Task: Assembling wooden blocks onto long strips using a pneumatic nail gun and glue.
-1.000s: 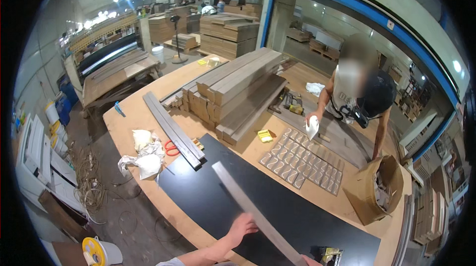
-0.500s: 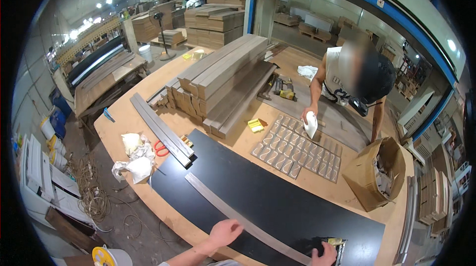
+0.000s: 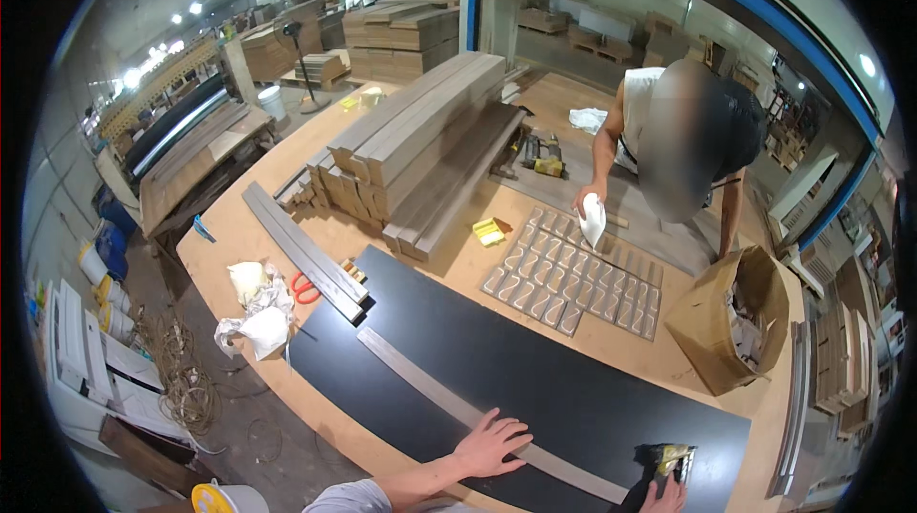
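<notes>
A narrow grey-brown wooden strip [image 3: 420, 377] lies across a black panel [image 3: 449, 331]. My left hand [image 3: 492, 446] rests on the strip with fingers spread, holding nothing. At the lower right my right hand [image 3: 664, 497], partly cut off by the picture's edge, closes on a black-and-yellow nail gun [image 3: 676, 460] on the panel. Across the table a co-worker's hand [image 3: 587, 203] holds a white squeeze bottle [image 3: 592, 222] over several small brown pieces [image 3: 573, 274] bearing wavy lines of pale glue.
Long grey-brown boards are stacked [image 3: 411, 150] at the far middle. Loose strips [image 3: 296, 250], red scissors [image 3: 305, 288] and white bags [image 3: 263, 322] lie at left. A cardboard box [image 3: 716, 331] stands at right. Another nail gun [image 3: 547, 160] lies near the co-worker.
My left hand has moved right along the strip and spread flat on it. My right hand has come onto the nail gun. The view has shifted slightly.
</notes>
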The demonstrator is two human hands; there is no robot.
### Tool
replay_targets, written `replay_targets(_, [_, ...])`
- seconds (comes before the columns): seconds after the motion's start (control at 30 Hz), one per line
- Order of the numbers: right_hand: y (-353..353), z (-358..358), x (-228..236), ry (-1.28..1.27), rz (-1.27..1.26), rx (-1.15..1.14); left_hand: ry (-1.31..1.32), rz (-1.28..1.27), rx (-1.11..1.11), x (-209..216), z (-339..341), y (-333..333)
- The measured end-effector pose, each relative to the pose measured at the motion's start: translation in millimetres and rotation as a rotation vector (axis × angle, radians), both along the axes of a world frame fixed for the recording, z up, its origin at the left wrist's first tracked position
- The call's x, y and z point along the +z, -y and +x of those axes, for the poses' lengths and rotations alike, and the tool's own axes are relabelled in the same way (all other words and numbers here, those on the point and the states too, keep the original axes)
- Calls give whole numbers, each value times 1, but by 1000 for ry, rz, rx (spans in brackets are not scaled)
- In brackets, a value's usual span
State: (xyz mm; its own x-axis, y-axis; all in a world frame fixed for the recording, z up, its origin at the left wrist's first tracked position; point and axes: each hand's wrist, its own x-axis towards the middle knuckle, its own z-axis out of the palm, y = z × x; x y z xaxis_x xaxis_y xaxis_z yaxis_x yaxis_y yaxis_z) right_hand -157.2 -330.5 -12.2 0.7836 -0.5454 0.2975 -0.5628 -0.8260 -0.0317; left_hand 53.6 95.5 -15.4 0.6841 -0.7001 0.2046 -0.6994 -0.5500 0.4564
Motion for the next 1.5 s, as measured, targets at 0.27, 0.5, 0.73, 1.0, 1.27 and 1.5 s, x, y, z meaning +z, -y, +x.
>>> replay_targets(0.27, [4,80,26,184,222,-211,21,-23,57,9,10,-1])
replay_targets(0.5, [-50,207,25,313,546,175,-7,-26,57,3,13,11])
replay_targets(0.73, [-148,337,-12,88,632,264,-49,-3,48,7,16,13])
replay_targets(1.0, [-203,415,-5,-26,446,188,-40,7,89,15,16,2])
replay_targets(1.27, [-183,399,-30,161,369,142,-75,-58,50,9,6,6])
replay_targets(1.5, [-164,393,-13,195,647,106,-104,-64,32,12,5,5])
